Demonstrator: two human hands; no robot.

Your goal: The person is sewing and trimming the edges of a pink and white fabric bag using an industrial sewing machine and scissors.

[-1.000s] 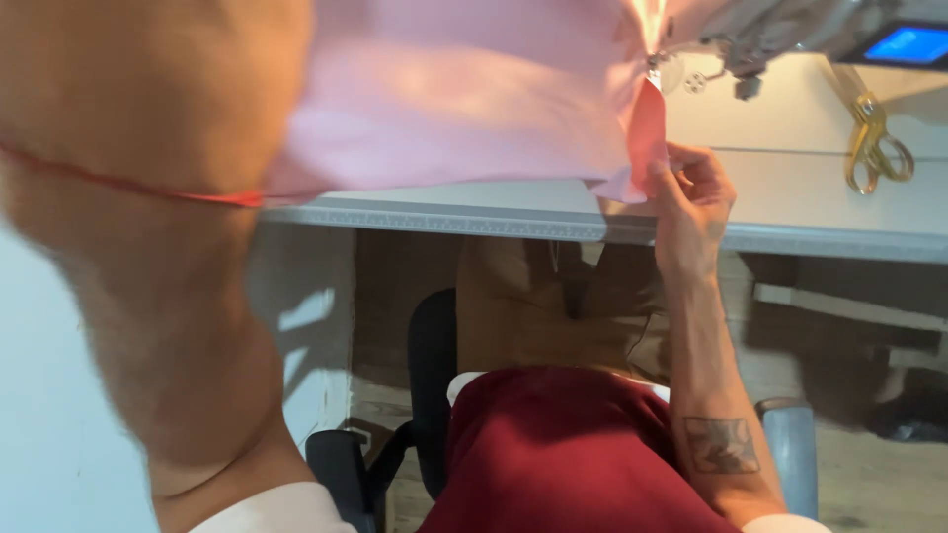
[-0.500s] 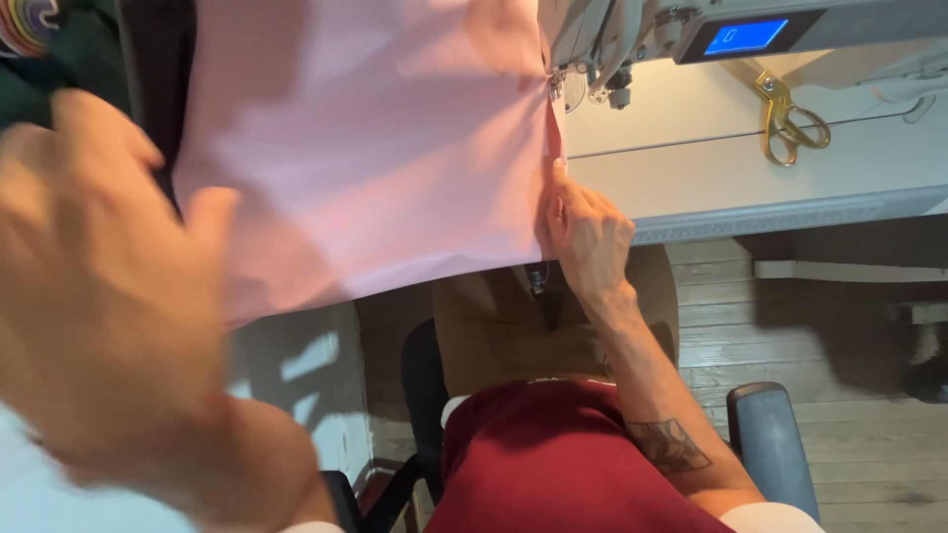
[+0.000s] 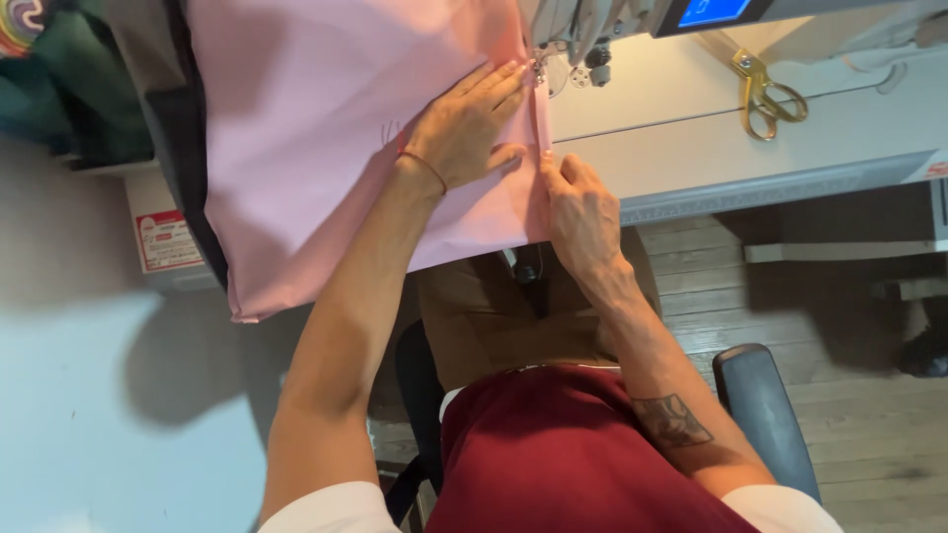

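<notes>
The left hand [image 3: 464, 126] lies flat and open on the pink fabric [image 3: 326, 148], fingers spread and pointing toward the sewing machine's needle area [image 3: 578, 54], a thin red cord about its wrist. The right hand [image 3: 583, 212] sits just beside it at the front edge of the bench [image 3: 790, 173], its fingertips pinching the folded hem of the fabric where that edge runs up toward the presser foot.

The fabric covers the left part of the bench and hangs over its front edge, its right-hand hem turned over in a narrow fold that leads straight under the machine head. To my judgement the hem is being lined up for stitching: one hand pins the cloth flat while the other keeps the fold true. Feeding it on would call for both hands moving together, with the fold held even and the fingers clear of the needle.

Further right on the bench, well apart from the hands, lie gold-handled scissors [image 3: 765, 94]. A blue-lit screen [image 3: 713, 12] shows on the machine. Below are a red garment [image 3: 563, 454] and a chair armrest [image 3: 765, 419].
</notes>
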